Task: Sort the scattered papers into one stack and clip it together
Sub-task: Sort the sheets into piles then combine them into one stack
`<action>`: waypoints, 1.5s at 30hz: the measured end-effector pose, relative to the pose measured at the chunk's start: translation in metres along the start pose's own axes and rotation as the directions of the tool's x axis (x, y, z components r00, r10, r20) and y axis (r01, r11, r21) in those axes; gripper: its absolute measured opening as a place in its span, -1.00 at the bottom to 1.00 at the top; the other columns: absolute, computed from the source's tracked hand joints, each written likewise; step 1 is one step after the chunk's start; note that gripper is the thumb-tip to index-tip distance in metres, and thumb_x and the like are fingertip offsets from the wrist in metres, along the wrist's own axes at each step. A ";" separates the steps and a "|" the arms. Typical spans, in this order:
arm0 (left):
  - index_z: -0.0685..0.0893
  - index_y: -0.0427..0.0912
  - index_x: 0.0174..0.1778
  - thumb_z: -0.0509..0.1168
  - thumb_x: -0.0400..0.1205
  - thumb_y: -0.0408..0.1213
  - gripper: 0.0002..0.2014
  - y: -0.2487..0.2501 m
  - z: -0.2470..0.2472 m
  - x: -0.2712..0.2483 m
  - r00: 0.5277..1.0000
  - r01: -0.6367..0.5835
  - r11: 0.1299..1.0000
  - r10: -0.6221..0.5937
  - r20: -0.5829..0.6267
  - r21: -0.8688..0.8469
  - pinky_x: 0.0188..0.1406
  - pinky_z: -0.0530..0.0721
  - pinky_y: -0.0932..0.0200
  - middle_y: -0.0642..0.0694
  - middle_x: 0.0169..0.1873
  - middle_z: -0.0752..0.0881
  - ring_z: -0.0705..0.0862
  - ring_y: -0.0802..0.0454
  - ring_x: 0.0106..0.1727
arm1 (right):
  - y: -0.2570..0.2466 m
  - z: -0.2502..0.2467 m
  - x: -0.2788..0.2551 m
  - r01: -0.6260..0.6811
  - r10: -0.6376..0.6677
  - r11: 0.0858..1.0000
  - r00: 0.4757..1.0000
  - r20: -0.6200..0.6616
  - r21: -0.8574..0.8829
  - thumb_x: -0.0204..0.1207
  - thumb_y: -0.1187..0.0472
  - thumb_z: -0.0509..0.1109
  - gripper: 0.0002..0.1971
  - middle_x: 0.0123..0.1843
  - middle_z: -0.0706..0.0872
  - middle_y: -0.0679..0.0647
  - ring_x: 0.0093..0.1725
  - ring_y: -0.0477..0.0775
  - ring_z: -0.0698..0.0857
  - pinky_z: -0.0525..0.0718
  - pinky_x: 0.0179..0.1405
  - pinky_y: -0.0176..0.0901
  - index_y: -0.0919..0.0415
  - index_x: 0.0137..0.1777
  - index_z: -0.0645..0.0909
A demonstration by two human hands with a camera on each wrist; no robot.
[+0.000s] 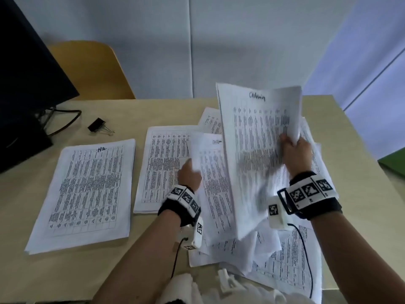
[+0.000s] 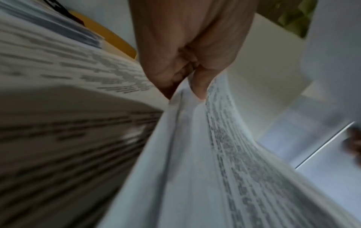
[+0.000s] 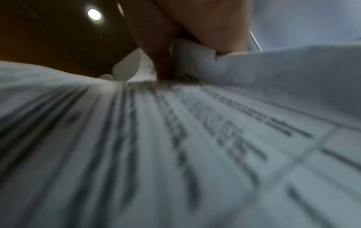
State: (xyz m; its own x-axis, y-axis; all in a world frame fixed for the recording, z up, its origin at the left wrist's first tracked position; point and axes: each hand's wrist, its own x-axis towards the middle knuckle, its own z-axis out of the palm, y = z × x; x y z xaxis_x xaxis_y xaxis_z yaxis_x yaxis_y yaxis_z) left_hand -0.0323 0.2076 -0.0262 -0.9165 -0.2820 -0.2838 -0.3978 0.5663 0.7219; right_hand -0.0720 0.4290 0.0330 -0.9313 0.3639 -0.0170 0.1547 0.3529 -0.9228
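My right hand [image 1: 293, 150] grips a thick sheaf of printed pages [image 1: 256, 150] by its right edge and holds it raised and tilted above the table. In the right wrist view the fingers [image 3: 162, 61] pinch the same sheaf [image 3: 175, 146]. My left hand [image 1: 189, 174] pinches the left edge of a lifted sheet [image 1: 210, 172] beside the sheaf; the left wrist view shows its thumb and fingers [image 2: 197, 86] closed on that sheet [image 2: 195, 154]. A neat stack [image 1: 85, 189] lies at the left, another pile [image 1: 162, 163] in the middle. Loose papers [image 1: 285, 266] sprawl under my right arm. A black binder clip [image 1: 97, 125] lies at the back left.
A dark monitor [image 1: 26, 84] with cables [image 1: 65, 119] stands at the back left of the beige table [image 1: 65, 277]. A yellow chair [image 1: 92, 69] sits behind the table. White cloth [image 1: 219, 288] shows at the near edge. A grey partition wall closes the back.
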 end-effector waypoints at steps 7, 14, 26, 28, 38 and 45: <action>0.49 -0.22 -0.45 0.14 0.61 -0.48 -0.71 0.025 -0.008 0.003 0.998 -0.070 0.953 0.064 -0.029 -0.294 -0.43 0.28 0.24 -0.16 -0.44 0.53 0.42 0.05 -0.26 | 0.041 0.005 -0.015 -0.316 0.276 0.946 0.899 0.341 0.067 0.36 0.28 0.49 -0.49 0.02 0.60 0.20 0.12 0.25 0.59 0.57 0.27 0.23 0.26 0.25 0.34; 0.53 -0.25 -0.47 0.24 0.65 -0.12 -0.60 0.026 -0.017 0.005 0.988 -0.032 0.940 -0.021 -0.151 -0.341 -0.71 0.31 0.46 -0.12 -0.53 0.51 0.38 0.06 -0.49 | 0.042 -0.002 -0.015 -0.154 0.165 0.986 0.966 0.198 -0.071 0.51 0.34 0.32 -0.75 -0.31 0.63 0.18 -0.35 0.08 0.58 0.67 -0.33 -0.07 0.52 0.11 0.56; 0.47 -0.25 -0.46 -0.08 0.47 0.37 -0.32 0.038 -0.115 0.014 0.735 -0.432 0.896 0.283 -0.616 -0.105 -0.42 0.28 0.12 -0.37 -0.49 0.57 0.45 -0.13 -0.48 | 0.082 -0.010 -0.009 -0.173 0.183 0.938 0.983 0.003 -0.300 0.50 0.48 0.20 -0.84 -0.29 0.54 0.24 -0.27 0.09 0.49 0.38 -0.43 -0.28 0.53 -0.05 0.59; 0.22 -0.09 -0.57 -0.01 0.38 0.42 -0.41 0.054 -0.140 0.012 0.714 -0.403 0.899 0.191 -0.674 -0.171 -0.47 0.18 0.13 -0.05 -0.61 0.30 0.19 0.07 -0.54 | 0.080 -0.008 -0.008 -0.172 0.180 0.935 0.984 -0.004 -0.310 0.49 0.49 0.18 -0.85 -0.30 0.52 0.25 -0.29 0.08 0.46 0.31 -0.50 -0.32 0.48 -0.10 0.59; 0.49 -0.32 -0.40 0.20 0.64 -0.29 -0.70 0.042 -0.099 0.023 0.901 -0.135 0.967 0.029 -0.432 -0.216 -0.28 0.27 0.17 -0.16 -0.50 0.43 0.40 -0.06 -0.24 | 0.049 0.016 -0.011 -0.204 0.204 0.978 0.941 0.268 -0.028 0.50 0.42 0.17 -0.81 -0.21 0.58 0.46 -0.18 0.21 0.57 0.63 -0.12 0.16 0.52 -0.01 0.55; 0.34 -0.41 0.50 0.00 0.74 -0.28 -0.57 -0.014 -0.019 0.019 0.970 0.240 0.965 -0.244 -0.021 -0.102 0.48 0.38 -0.09 -0.35 0.48 0.41 0.41 -0.27 0.48 | 0.034 0.031 -0.037 -0.294 0.245 0.955 0.858 0.451 0.039 0.65 0.09 0.11 -0.61 0.19 0.62 0.32 0.29 0.34 0.57 0.52 0.28 0.10 0.42 0.25 0.49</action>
State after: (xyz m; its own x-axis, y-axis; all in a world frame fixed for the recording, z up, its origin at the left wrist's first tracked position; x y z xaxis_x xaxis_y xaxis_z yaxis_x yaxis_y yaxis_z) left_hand -0.0434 0.1799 -0.0298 -0.7909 -0.4278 -0.4377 -0.5998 0.4000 0.6929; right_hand -0.0421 0.4011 -0.0095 -0.9100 0.0106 -0.4145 0.4084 0.1964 -0.8914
